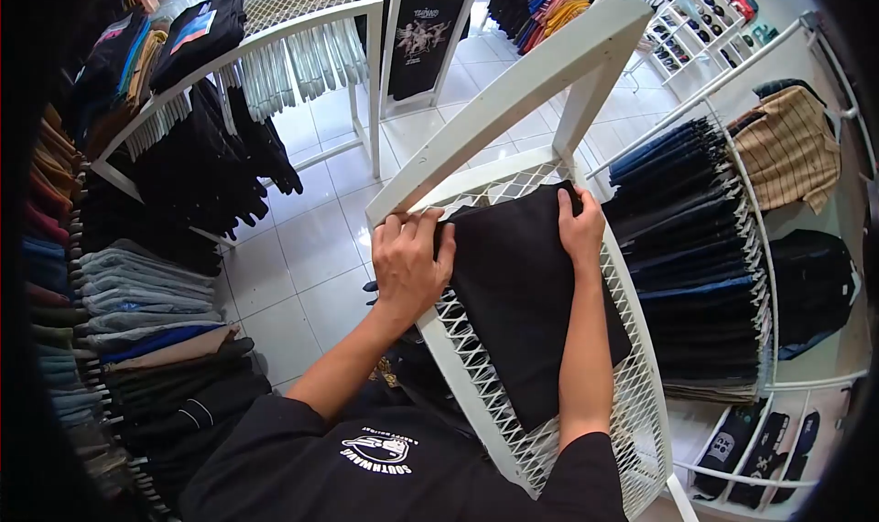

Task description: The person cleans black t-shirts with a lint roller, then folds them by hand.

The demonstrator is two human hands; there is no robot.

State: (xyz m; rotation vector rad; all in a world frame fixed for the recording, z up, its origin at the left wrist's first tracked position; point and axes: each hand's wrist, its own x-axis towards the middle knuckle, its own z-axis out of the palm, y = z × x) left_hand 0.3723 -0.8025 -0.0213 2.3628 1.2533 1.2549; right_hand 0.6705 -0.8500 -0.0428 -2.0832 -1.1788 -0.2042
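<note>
A folded black garment lies on the mesh shelf of a white metal rack, directly in front of me. At its far left corner is my left hand, fingers curled beside the rack's frame and thumb against the cloth's edge. My right hand grips the far right corner, thumb on top and fingers along the side. More black cloth shows under the garment's right edge, partly hidden by my right forearm.
A slanted white bar rises beyond the shelf. Dark jeans hang on the right. Stacked folded clothes fill the left side. Another white rack with hanging clothes stands ahead left on the tiled floor.
</note>
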